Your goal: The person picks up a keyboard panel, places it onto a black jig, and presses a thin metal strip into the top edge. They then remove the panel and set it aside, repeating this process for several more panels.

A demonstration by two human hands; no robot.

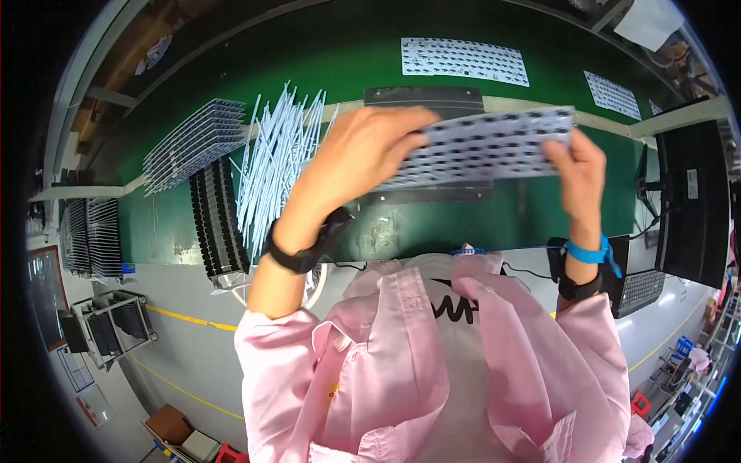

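Observation:
A white keyboard circuit board [490,147] with rows of black marks is held up, slightly blurred, above the bench. My left hand [367,150] is closed at its left end, the fingertips lying over the edge. At the other end my right hand [575,166] grips it, thumb on the near face and fingers behind. Below the board lies a dark flat plate [432,98], partly covered by it. Left of my left hand spreads a loose pile of thin pale strips [270,166].
Several similar boards stand in a row [193,143] by a black slotted rack [214,220] at left. Two more boards, one [463,60] behind the plate and another [612,94] far right, lie on the green bench [324,54]. A monitor [695,189] and keyboard [639,293] are at right.

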